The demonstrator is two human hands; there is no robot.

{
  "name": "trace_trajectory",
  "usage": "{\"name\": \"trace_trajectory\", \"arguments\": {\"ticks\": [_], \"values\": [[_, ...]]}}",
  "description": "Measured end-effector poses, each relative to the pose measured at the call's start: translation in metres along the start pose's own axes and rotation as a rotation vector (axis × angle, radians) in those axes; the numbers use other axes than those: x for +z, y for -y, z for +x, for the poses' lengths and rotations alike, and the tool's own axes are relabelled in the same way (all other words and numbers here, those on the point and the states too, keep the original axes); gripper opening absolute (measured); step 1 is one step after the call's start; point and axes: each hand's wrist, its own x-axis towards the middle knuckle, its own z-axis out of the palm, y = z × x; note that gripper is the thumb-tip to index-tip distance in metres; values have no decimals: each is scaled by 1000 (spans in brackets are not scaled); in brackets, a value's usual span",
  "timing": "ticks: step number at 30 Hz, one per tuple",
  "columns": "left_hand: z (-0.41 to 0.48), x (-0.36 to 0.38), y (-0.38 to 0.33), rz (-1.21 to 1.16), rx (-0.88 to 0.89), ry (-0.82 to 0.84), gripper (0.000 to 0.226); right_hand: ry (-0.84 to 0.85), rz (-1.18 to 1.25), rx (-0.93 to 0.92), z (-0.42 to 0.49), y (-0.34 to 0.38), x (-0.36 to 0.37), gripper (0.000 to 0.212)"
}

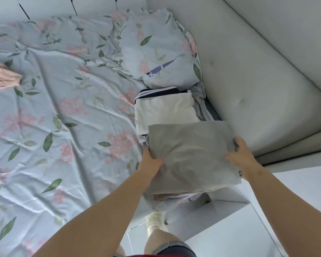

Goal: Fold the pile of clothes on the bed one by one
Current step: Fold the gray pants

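Both hands hold a folded grey garment (191,156) at the near right corner of the bed (63,108), close to the padded headboard (248,80). The left hand (152,162) grips the garment's left edge, thumb lying on top and fingers tucked beneath the cloth. The right hand (243,158) grips the right edge in the same way, thumb on the upper face and fingers curled round the side. The grey garment is a flat, roughly square packet, and layers of beige folded cloth (161,196) show under its near edge (whether its full weight rests on them I cannot tell).

Just beyond it, its near part covered by the grey garment's far edge, sits a stack of folded clothes with a white garment (165,110) on top and a dark piece with white stripes (156,93) under it. Behind that stack lies a pillow (159,49) in the same pale blue floral print as the rumpled sheet. A pink garment (4,76) lies unfolded, well apart, at the left edge of the view. Below the arms, a foot in a pale perforated shoe (154,219) stands on the floor beside the bed.
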Motion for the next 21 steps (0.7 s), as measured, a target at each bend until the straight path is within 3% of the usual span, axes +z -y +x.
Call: {"name": "trace_trajectory", "arguments": {"ticks": [3, 6, 12, 16, 21], "values": [[5, 2, 14, 361, -88, -57, 55, 7, -190, 41, 0, -12, 14, 76], [5, -6, 15, 575, 27, -79, 62, 32, -271, -28, -5, -8, 40, 66], [-10, -44, 12, 1015, 237, -193, 57, 210, -549, -200, -30, 24, 105, 72], [-25, -97, 11, 1186, 327, -309, 57, 324, -670, -393, -65, 55, 155, 62], [-48, -187, 26, 1244, 295, -431, 56, 423, -826, -592, -114, 85, 231, 58]]}}
